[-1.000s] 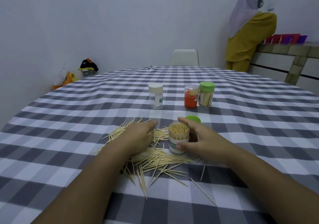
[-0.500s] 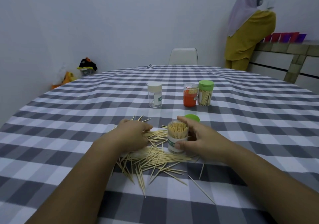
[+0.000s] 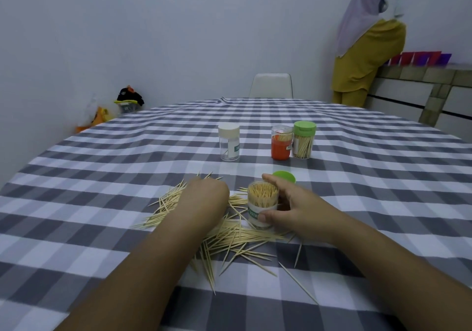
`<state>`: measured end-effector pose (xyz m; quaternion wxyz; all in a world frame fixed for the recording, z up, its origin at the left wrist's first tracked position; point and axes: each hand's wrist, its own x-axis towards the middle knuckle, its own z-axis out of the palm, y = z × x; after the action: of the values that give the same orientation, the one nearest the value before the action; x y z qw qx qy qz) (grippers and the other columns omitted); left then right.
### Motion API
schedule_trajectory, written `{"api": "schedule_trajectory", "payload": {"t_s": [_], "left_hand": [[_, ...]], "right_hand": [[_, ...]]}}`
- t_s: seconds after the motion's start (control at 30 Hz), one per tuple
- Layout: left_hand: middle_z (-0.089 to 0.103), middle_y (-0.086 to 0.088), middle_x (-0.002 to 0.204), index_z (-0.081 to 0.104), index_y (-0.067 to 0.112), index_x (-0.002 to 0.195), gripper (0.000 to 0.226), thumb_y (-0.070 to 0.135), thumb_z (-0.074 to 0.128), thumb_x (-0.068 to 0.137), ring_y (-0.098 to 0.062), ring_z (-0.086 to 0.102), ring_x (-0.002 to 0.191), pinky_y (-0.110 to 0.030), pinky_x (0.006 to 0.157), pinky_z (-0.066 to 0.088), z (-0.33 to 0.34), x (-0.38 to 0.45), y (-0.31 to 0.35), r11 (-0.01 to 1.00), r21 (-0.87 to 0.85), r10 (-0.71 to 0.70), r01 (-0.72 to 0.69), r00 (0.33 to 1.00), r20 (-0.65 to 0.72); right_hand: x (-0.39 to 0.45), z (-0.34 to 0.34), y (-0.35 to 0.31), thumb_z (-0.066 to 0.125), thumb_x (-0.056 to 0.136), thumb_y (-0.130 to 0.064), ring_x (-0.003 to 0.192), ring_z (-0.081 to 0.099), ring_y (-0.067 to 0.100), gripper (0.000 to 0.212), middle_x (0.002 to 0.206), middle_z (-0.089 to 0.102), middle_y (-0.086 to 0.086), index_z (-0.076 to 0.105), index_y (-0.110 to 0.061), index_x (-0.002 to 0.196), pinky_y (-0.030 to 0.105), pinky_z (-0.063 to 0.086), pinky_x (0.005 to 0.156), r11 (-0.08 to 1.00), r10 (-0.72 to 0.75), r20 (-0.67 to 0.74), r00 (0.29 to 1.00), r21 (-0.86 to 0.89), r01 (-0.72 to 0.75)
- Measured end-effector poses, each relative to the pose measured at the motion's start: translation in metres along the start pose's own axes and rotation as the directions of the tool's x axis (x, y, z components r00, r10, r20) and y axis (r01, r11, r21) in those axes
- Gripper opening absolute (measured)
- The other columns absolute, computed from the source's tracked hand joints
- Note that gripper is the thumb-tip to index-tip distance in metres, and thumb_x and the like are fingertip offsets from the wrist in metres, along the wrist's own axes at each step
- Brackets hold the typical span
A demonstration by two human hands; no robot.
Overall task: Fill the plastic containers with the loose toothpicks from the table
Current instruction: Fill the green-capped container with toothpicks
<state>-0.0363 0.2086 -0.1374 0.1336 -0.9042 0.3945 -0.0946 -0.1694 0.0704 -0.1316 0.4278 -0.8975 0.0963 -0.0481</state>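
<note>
Loose toothpicks (image 3: 237, 238) lie in a scattered pile on the grey-and-white checked tablecloth (image 3: 102, 177). My left hand (image 3: 204, 195) rests on the pile's left part, fingers curled down around some toothpicks; the fingertips are hidden. My right hand (image 3: 291, 208) grips an open clear container (image 3: 263, 205) that stands upright in the pile, packed with toothpicks. Its green lid (image 3: 286, 176) lies just behind my fingers.
Three more containers stand further back: a clear one with a white lid (image 3: 229, 143), an orange one (image 3: 281, 144) and a green-lidded one (image 3: 304, 140) holding toothpicks. A white chair (image 3: 271, 85) is at the far side. A person (image 3: 365, 49) stands at the back right.
My left hand has drawn back a little from the container and its fingers have curled down into the pile. My right hand keeps hold of the container.
</note>
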Motion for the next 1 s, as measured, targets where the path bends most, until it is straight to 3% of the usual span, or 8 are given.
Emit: {"api": "schedule_trajectory", "payload": {"t_s": [0.13,0.3,0.4,0.5,0.63,0.7,0.77,1.0], "left_hand": [[0.063,-0.004,0.096,0.065,0.018,0.109,0.023,0.015,0.059,0.087,-0.024,0.06,0.089,-0.029,0.067,0.041,0.0,0.001,-0.002,0.994,-0.075,-0.07,0.073,0.997,0.045],[0.057,-0.007,0.125,0.05,0.023,0.135,0.051,0.008,0.058,0.086,-0.027,0.056,0.113,-0.031,0.083,0.045,-0.015,0.009,-0.006,0.983,-0.11,-0.114,0.145,0.962,0.249],[0.06,-0.005,0.113,0.047,0.023,0.137,0.045,0.01,0.051,0.094,-0.026,0.057,0.111,-0.032,0.087,0.047,-0.021,0.009,-0.009,0.924,-0.316,-0.152,0.217,0.964,0.219],[0.067,0.001,0.097,0.062,0.022,0.125,0.029,0.02,0.049,0.099,-0.012,0.059,0.079,-0.024,0.065,0.044,-0.011,-0.001,-0.013,0.614,-0.771,-0.285,0.167,0.958,-0.019],[0.072,0.002,0.091,0.071,0.02,0.092,0.012,0.014,0.06,0.093,-0.018,0.067,0.092,-0.039,0.091,0.052,-0.004,-0.002,-0.018,0.092,-0.995,-0.379,0.026,0.925,-0.011],[0.072,-0.002,0.09,0.069,0.014,0.095,0.012,0.007,0.06,0.092,-0.02,0.068,0.094,-0.041,0.093,0.052,-0.008,-0.002,-0.018,-0.172,-0.984,-0.398,-0.05,0.917,0.023],[0.07,-0.003,0.091,0.068,0.012,0.094,0.016,0.002,0.055,0.093,-0.019,0.067,0.093,-0.038,0.089,0.053,-0.012,-0.002,-0.016,-0.337,-0.934,-0.398,-0.114,0.917,0.031],[0.074,0.0,0.082,0.064,0.007,0.096,0.019,-0.003,0.049,0.093,-0.013,0.072,0.076,-0.026,0.075,0.059,-0.025,-0.005,-0.003,-0.664,-0.704,-0.348,-0.253,0.937,-0.008]], "right_hand": [[-0.001,0.0,0.0,0.069,0.085,-0.026,0.122,0.047,0.008,0.08,0.143,0.044,-0.007,0.021,-0.034,0.148,0.022,0.046,0.097,1.0,-0.002,0.001,1.0,-0.004,0.002],[-0.001,-0.001,0.0,0.069,0.085,-0.027,0.123,0.047,0.009,0.08,0.143,0.043,-0.007,0.021,-0.035,0.148,0.022,0.046,0.096,1.0,0.006,0.004,1.0,-0.009,-0.006],[-0.001,-0.001,-0.001,0.068,0.086,-0.028,0.124,0.046,0.009,0.08,0.144,0.042,-0.007,0.02,-0.036,0.148,0.021,0.048,0.094,1.0,0.013,0.011,1.0,-0.012,-0.012],[-0.001,-0.001,0.0,0.068,0.085,-0.03,0.123,0.046,0.009,0.081,0.144,0.042,-0.008,0.019,-0.037,0.148,0.022,0.047,0.095,1.0,0.011,0.006,1.0,-0.024,-0.011],[0.001,-0.001,0.0,0.069,0.085,-0.031,0.123,0.046,0.008,0.081,0.145,0.042,-0.008,0.018,-0.037,0.149,0.024,0.047,0.097,1.0,0.013,0.01,1.0,-0.024,-0.013],[0.0,0.0,0.0,0.068,0.085,-0.031,0.122,0.045,0.007,0.081,0.145,0.041,-0.008,0.018,-0.036,0.149,0.023,0.047,0.096,1.0,0.014,0.01,1.0,-0.028,-0.014],[0.0,0.001,0.0,0.068,0.086,-0.031,0.119,0.045,0.005,0.081,0.145,0.041,-0.008,0.017,-0.036,0.149,0.022,0.047,0.094,0.999,0.013,0.004,1.0,-0.038,-0.013],[0.002,0.006,-0.001,0.067,0.085,-0.035,0.117,0.043,0.003,0.082,0.147,0.039,-0.009,0.016,-0.034,0.15,0.017,0.043,0.093,0.997,-0.011,-0.02,1.0,-0.073,0.009]]}}
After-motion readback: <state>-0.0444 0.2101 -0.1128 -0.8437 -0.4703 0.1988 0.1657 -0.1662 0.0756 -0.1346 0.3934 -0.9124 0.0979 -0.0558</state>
